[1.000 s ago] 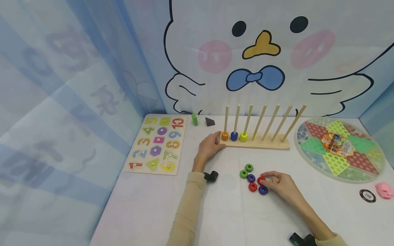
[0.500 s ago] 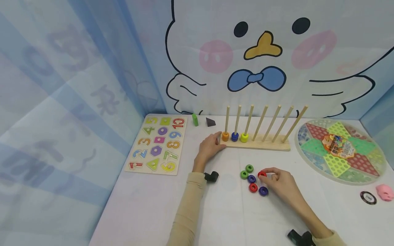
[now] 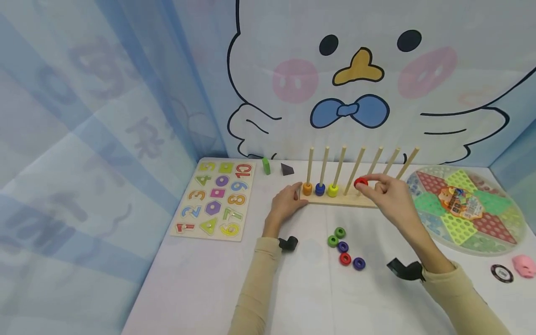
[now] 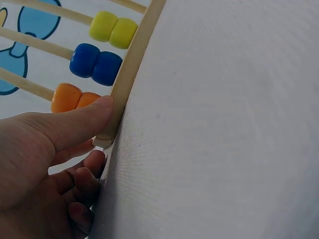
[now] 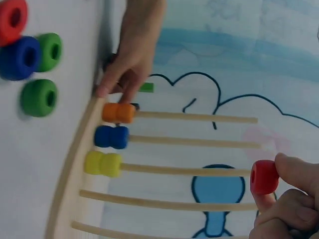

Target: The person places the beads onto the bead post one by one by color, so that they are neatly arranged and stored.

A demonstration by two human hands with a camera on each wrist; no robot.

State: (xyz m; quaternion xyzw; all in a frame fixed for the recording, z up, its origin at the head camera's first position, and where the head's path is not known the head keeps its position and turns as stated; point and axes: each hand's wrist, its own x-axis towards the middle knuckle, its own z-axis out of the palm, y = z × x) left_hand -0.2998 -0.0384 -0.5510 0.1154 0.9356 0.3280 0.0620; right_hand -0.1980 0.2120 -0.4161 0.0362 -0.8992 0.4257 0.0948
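Observation:
My left hand (image 3: 286, 204) grips the left end of a wooden peg board (image 3: 343, 199), thumb on the front edge, as the left wrist view shows. Two orange beads (image 5: 118, 113), two blue beads (image 4: 95, 64) and two yellow beads (image 5: 102, 164) are stacked on its first three pegs. Between thumb and forefinger, my right hand (image 3: 391, 197) pinches a red bead (image 5: 264, 177), raised in front of the pegs right of the yellow beads and apart from the table. Loose on the table lie two green beads (image 3: 336, 237), two blue-purple beads (image 3: 359, 264) and a red bead (image 3: 345, 259).
A number puzzle board (image 3: 213, 202) lies on the left. Behind it stand a green block (image 3: 266, 166) and a dark block (image 3: 287, 169). On the right are a round Chinese checkers board (image 3: 465, 211), a black-rimmed chip (image 3: 502, 273) and a pink toy (image 3: 524, 266).
The right hand has lifted a red bead from the loose group and carried it forward and up to the pegs. The left hand has stayed at the board's end.

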